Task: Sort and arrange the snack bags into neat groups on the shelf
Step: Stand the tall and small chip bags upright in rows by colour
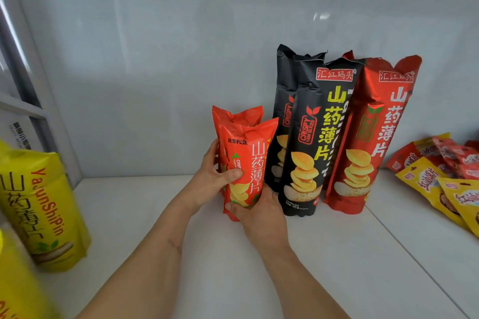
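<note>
The white shelf (181, 254) carries all the stock; at its left edge stand large yellow foil snack bags (44, 212); right of centre, against the back wall, stands a row of tall black foil yam-slice bags (308, 137) and tall red foil yam-slice bags (373, 137), touching one another; at far right lies a loose heap of small yellow and red flat packets (440, 171).

Step in hand, as judged: grouping the two short orange-red foil yam-slice bags (246, 163), held upright, one behind the other, just left of the black row.

The left hand (210, 181) grips the pair from the side, thumb curled over the front bag; the right hand (259, 212) cups the base, fingers hidden beneath.

Next move calls for setting both bags down upright, beside the black row, faces forward.
</note>
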`<state>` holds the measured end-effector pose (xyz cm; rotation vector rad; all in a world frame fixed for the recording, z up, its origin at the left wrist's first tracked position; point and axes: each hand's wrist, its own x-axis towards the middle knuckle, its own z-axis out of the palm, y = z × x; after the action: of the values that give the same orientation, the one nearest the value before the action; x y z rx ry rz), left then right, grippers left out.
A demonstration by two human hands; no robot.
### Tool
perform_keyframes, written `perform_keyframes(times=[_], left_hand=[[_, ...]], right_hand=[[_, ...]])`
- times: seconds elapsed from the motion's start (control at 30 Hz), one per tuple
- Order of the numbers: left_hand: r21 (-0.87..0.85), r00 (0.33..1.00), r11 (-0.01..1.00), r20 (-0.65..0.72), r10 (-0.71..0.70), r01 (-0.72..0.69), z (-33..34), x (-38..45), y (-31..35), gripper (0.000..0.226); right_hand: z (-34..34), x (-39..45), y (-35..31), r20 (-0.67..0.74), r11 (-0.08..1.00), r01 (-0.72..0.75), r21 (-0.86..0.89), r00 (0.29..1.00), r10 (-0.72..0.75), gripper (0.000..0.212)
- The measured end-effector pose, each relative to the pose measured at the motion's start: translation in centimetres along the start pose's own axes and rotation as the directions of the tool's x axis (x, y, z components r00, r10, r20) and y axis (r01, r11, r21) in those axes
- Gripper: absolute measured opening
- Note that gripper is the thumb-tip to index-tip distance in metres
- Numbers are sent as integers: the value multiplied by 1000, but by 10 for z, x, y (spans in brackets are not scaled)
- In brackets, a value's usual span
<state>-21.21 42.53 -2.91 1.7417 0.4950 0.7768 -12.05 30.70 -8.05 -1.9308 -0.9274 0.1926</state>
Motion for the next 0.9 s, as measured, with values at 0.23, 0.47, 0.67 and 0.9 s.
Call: perform_keyframes(times=[0.23, 0.47, 0.67, 0.9], left_hand=[[-32, 998, 999, 62, -23, 25, -5, 19, -9, 142], [-59, 998, 998, 57, -12, 16, -3, 31, -13, 139], [-48, 998, 997, 24, -55, 56, -1, 32, -20, 137], [188, 975, 958, -104, -198, 215, -4, -8, -19, 113]], right_hand=[[11, 16, -3, -75, 999, -26, -33, 997, 24, 88], [17, 24, -5, -121, 998, -43, -49, 992, 36, 90], [16, 26, -8, -125, 997, -52, -54, 991, 45, 94], [8, 12, -5, -112, 997, -60, -54, 992, 54, 96]])
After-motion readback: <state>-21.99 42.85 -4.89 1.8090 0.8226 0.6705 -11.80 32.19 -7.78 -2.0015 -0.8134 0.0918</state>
